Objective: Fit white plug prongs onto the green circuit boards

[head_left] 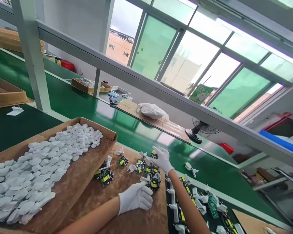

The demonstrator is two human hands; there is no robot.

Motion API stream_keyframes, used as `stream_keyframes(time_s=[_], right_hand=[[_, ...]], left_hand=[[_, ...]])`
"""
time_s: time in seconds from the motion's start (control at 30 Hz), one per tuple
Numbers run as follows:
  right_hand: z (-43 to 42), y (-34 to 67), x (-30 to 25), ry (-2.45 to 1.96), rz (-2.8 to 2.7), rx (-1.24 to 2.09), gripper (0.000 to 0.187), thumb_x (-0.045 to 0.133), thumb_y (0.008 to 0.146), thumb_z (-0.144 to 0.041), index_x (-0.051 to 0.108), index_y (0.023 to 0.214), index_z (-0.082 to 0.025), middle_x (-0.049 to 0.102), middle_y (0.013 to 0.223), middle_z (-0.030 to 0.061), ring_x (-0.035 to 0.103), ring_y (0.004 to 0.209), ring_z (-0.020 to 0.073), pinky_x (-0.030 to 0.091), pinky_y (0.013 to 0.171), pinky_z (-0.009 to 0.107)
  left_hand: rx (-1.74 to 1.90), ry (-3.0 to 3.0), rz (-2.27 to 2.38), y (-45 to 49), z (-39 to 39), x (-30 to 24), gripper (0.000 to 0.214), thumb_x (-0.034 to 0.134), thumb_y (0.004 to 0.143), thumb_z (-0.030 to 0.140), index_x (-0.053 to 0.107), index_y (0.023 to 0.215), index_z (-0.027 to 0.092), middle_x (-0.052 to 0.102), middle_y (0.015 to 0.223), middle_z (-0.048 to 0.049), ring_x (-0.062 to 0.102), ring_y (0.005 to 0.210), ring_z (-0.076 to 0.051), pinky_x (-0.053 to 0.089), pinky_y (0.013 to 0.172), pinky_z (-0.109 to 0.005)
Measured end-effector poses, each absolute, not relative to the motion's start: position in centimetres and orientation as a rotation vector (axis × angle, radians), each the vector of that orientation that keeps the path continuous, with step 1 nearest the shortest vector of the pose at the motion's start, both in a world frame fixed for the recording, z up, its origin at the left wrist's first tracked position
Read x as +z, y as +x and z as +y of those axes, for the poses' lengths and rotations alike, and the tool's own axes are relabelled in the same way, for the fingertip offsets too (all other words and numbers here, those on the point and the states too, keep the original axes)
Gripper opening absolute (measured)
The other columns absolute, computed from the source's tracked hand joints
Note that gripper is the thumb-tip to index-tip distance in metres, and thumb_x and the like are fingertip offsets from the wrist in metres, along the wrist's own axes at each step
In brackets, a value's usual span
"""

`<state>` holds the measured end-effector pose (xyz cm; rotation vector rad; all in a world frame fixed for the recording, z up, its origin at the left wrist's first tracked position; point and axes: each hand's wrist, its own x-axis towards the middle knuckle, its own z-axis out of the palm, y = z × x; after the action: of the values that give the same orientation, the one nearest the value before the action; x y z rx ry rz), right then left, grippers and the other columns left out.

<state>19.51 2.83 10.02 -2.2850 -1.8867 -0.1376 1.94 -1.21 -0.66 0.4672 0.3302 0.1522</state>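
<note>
My right hand (162,160), in a white glove, reaches over the far part of a brown board. Its thumb and fingers close round a small circuit board (154,154) with a yellow part. Nearer to me, my gloved left hand (136,197) hovers over the brown surface with its fingers extended side by side, and nothing shows in it. Just beyond it lies a cluster of circuit boards (155,182) with white plug housings (144,179) wired to them. More boards (106,177) lie to the left, beside a cardboard tray.
The cardboard tray (85,177) on the left holds many white plastic covers (42,165). On the right, rows of plugs and boards (197,201) lie on the green belt (229,191). A metal rail (141,78) crosses above; a fan (202,125) stands behind.
</note>
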Motion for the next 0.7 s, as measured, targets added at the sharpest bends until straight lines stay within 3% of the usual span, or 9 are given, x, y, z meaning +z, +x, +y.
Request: stream_keyframes(time_s=[0.1, 0.23, 0.37, 0.43, 0.5, 0.63, 0.7], right_hand=[[6.7, 19.8, 8.8, -2.347, -1.806, -0.122, 0.054, 0.061, 0.076, -0.035, 0.05, 0.127, -0.024, 0.062, 0.115, 0.0087, 0.049, 0.115, 0.029, 0.033, 0.096, 0.054], [7.1, 19.8, 9.2, -2.296, -1.797, -0.097, 0.045, 0.051, 0.082, -0.03, 0.051, 0.126, -0.022, 0.056, 0.125, 0.0116, 0.046, 0.119, 0.0284, 0.033, 0.096, 0.055], [1.9, 19.5, 10.4, -2.151, -2.0, 0.132, 0.032, 0.046, 0.086, -0.028, 0.061, 0.112, -0.021, 0.065, 0.111, 0.0055, 0.059, 0.102, 0.017, 0.043, 0.091, 0.032], [-2.0, 18.7, 10.2, -2.113, -2.107, 0.287, 0.027, 0.047, 0.086, -0.033, 0.064, 0.104, -0.024, 0.068, 0.1, 0.0018, 0.062, 0.091, 0.0155, 0.046, 0.083, 0.028], [-5.6, 17.4, 9.3, -2.124, -2.234, 0.364, 0.034, 0.051, 0.083, -0.041, 0.061, 0.112, -0.026, 0.067, 0.099, 0.0031, 0.063, 0.089, 0.0193, 0.047, 0.08, 0.031], [-9.7, 14.6, 6.1, -2.347, -2.318, 0.223, 0.071, 0.062, 0.073, -0.047, 0.04, 0.135, -0.02, 0.061, 0.109, 0.0137, 0.061, 0.092, 0.0288, 0.047, 0.077, 0.039], [-9.9, 14.0, 4.6, -2.382, -2.176, 0.178, 0.065, 0.064, 0.073, -0.042, 0.045, 0.131, -0.02, 0.059, 0.11, 0.0149, 0.059, 0.096, 0.0293, 0.046, 0.08, 0.04]], left_hand=[[0.143, 0.455, 0.346, 1.9, -1.2, -0.5, 0.054, 0.047, 0.077, 0.06, 0.065, 0.072, 0.01, 0.066, 0.067, -0.011, 0.064, 0.058, -0.021, 0.045, 0.061, -0.032], [0.198, 0.445, 0.392, 1.6, -0.9, 0.1, 0.059, 0.029, 0.088, 0.05, 0.062, 0.058, 0.011, 0.059, 0.051, -0.0083, 0.058, 0.045, -0.018, 0.046, 0.053, -0.033], [0.514, 0.273, 0.465, 1.1, -0.4, 0.9, 0.056, 0.026, 0.091, 0.035, 0.044, 0.041, 0.016, 0.039, 0.033, -0.0005, 0.041, 0.029, -0.013, 0.036, 0.039, -0.027], [0.581, 0.216, 0.465, 0.8, 0.0, 1.0, 0.052, 0.028, 0.091, 0.031, 0.042, 0.043, 0.017, 0.036, 0.033, 0.0012, 0.039, 0.028, -0.012, 0.033, 0.038, -0.026], [0.633, 0.187, 0.468, 0.6, 0.4, 0.8, 0.049, 0.033, 0.09, 0.032, 0.041, 0.044, 0.017, 0.037, 0.035, 0.0025, 0.038, 0.028, -0.011, 0.033, 0.039, -0.025], [0.682, 0.188, 0.505, 0.4, 1.4, -0.1, 0.043, 0.036, 0.089, 0.031, 0.046, 0.05, 0.015, 0.044, 0.04, 0.0021, 0.039, 0.029, -0.01, 0.034, 0.038, -0.025], [0.68, 0.21, 0.525, 0.4, 1.8, -0.2, 0.041, 0.037, 0.089, 0.03, 0.049, 0.053, 0.015, 0.046, 0.04, 0.0018, 0.039, 0.029, -0.009, 0.034, 0.037, -0.023]])
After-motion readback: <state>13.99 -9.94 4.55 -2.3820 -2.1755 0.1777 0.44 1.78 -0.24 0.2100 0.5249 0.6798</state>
